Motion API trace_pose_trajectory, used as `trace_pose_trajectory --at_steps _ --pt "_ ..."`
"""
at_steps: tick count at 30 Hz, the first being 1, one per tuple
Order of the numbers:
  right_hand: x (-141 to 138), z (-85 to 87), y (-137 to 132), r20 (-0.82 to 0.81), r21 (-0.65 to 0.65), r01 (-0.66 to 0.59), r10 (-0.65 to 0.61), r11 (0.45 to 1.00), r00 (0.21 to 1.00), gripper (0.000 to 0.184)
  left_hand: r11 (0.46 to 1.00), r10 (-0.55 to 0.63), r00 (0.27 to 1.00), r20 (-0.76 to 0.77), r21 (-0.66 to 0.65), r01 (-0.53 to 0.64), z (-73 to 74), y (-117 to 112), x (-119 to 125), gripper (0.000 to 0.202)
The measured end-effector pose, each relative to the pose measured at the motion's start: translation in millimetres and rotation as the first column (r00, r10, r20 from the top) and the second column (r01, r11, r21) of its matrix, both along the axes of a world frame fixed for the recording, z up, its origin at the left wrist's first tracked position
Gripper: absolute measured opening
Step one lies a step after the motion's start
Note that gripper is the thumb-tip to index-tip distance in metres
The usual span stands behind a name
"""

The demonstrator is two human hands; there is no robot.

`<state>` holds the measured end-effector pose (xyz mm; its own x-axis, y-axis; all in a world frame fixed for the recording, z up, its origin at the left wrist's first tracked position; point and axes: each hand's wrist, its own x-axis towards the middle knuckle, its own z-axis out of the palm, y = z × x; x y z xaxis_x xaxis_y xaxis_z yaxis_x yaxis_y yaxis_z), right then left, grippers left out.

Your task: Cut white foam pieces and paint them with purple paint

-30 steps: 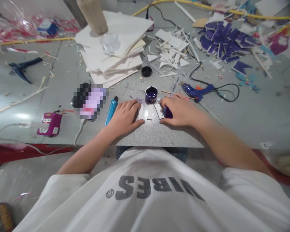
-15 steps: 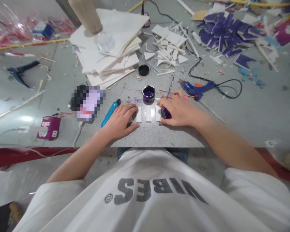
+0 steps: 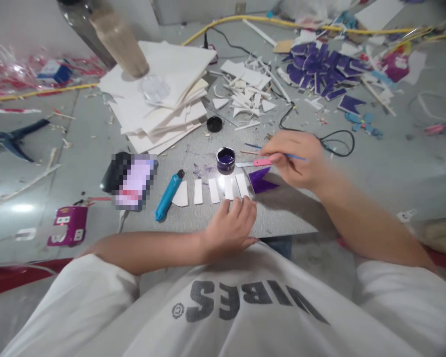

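Note:
A thin blue paintbrush [image 3: 296, 157] is pinched in my right hand [image 3: 295, 156], raised over the table to the right of the paint jar. The open jar of purple paint [image 3: 226, 159] stands near the middle. My left hand [image 3: 232, 220] lies at the table's front edge, fingers spread, fingertips by the lower ends of the white strips [image 3: 213, 191]. Several such strips lie in a row below the jar. Right of the row is a purple painted notched piece [image 3: 262, 180]. A pink-handled blade [image 3: 262, 162] lies between jar and right hand.
A blue cutter [image 3: 169, 196] and a phone [image 3: 137, 181] lie to the left. Behind stand stacked white boards [image 3: 163, 114] with a bottle [image 3: 124, 49]. White scraps [image 3: 245, 89] and purple pieces [image 3: 319, 67] are heaped at the back. A black lid [image 3: 214, 124] sits behind the jar.
My left hand has moved right, from the row's left end to its front right. My right hand has lifted off the strips and purple piece, now holding the brush nearly level. The view has shifted.

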<state>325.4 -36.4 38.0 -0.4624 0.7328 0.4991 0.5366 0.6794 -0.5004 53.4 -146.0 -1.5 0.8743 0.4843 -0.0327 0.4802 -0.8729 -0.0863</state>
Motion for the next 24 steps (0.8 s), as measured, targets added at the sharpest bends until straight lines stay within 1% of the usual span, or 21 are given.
trace_pose_trajectory --at_steps 1,3,5,8,10,12,14,16,18,20,22,24 --pt "-6 -0.2 -1 -0.094 -0.010 0.031 -0.032 0.999 0.995 0.069 1.000 0.004 1.000 -0.002 -0.008 -0.004 -3.8 -1 0 0.101" --pt "-18 -6.4 -3 -0.259 -0.079 0.084 -0.102 0.993 0.960 0.065 1.000 0.005 1.000 -0.006 -0.022 -0.006 -10.7 -3 -2 0.103" --pt "-28 -17.3 -4 -0.303 -0.131 0.110 -0.146 0.985 0.942 0.060 0.999 0.018 1.000 -0.005 -0.035 -0.018 -16.2 -6 -5 0.101" --pt "-39 -34.2 -7 -0.238 -0.182 0.135 -0.177 0.974 0.955 0.053 0.999 0.029 1.000 0.012 -0.030 -0.029 -22.6 -12 -9 0.086" --pt "-42 -42.1 -8 -0.177 -0.171 0.156 -0.186 0.973 0.967 0.048 1.000 0.014 1.000 0.022 -0.014 -0.014 -26.2 -15 -10 0.080" --pt "-44 -46.9 -8 -0.123 -0.167 0.168 -0.190 0.971 0.974 0.046 1.000 0.014 1.000 0.025 -0.022 -0.014 -29.3 -17 -11 0.076" --pt "-45 -49.2 -6 -0.086 -0.206 0.168 -0.189 0.964 0.978 0.045 0.998 0.034 0.999 0.026 -0.050 -0.033 -31.2 -17 -11 0.074" --pt "-46 -49.8 -4 -0.084 -0.245 0.176 -0.202 0.953 0.976 0.045 0.997 0.054 0.998 0.034 -0.061 -0.052 -31.2 -16 -10 0.072" --pt "-46 -49.3 -3 -0.108 -0.242 0.191 -0.222 0.951 0.969 0.049 0.998 0.059 0.997 0.055 -0.036 -0.057 -29.2 -15 -8 0.068" --pt "-45 -48.5 -2 -0.147 -0.222 0.202 -0.238 0.954 0.960 0.054 0.999 0.047 0.996 0.080 0.011 -0.048 -26.0 -14 -5 0.058" --pt "-44 -47.8 -1 -0.230 -0.225 0.197 -0.249 0.954 0.941 0.059 0.995 0.027 0.996 0.088 0.091 -0.035 -22.3 -15 0 0.048" --pt "-42 -47.1 -1 -0.343 -0.244 0.184 -0.262 0.952 0.902 0.059 0.979 0.024 0.996 0.081 0.199 -0.040 -19.4 -16 6 0.044"
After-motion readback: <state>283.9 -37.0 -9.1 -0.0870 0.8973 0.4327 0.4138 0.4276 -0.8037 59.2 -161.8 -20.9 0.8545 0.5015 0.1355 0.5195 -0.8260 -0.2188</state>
